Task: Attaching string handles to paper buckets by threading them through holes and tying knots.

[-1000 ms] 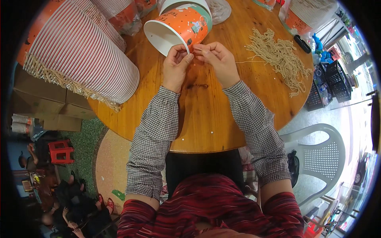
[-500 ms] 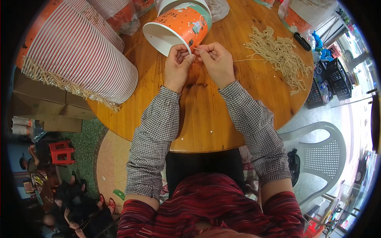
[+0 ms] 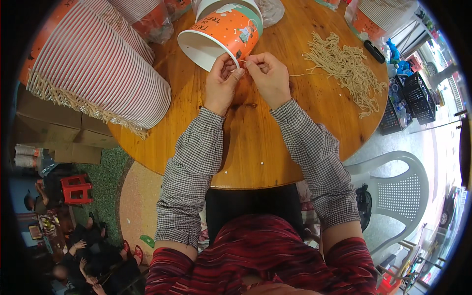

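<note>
An orange paper bucket (image 3: 231,30) with a white rim and inside lies on its side at the far middle of the table, its mouth facing me. My left hand (image 3: 220,87) pinches the bucket's rim on its near right side. Close beside it, the fingers of my right hand (image 3: 271,81) are closed on the end of a thin beige cord, right at the bucket wall. From behind that hand the cord (image 3: 309,74) runs to a loose pile of cut cords (image 3: 341,64) on the right. Whether the cord passes through the wall is hidden by my fingertips.
A tall nested stack of buckets (image 3: 105,69), cord ends hanging along it, leans at left. Plastic-wrapped buckets (image 3: 376,22) stand far right, near a black oblong object (image 3: 374,51). A pale plastic chair (image 3: 400,196) stands right of the table (image 3: 250,152). People (image 3: 86,260) sit lower left.
The bucket has turned slightly, and my left hand has shifted a little to the right with its rim. My right hand keeps its pinch at nearly the same spot.
</note>
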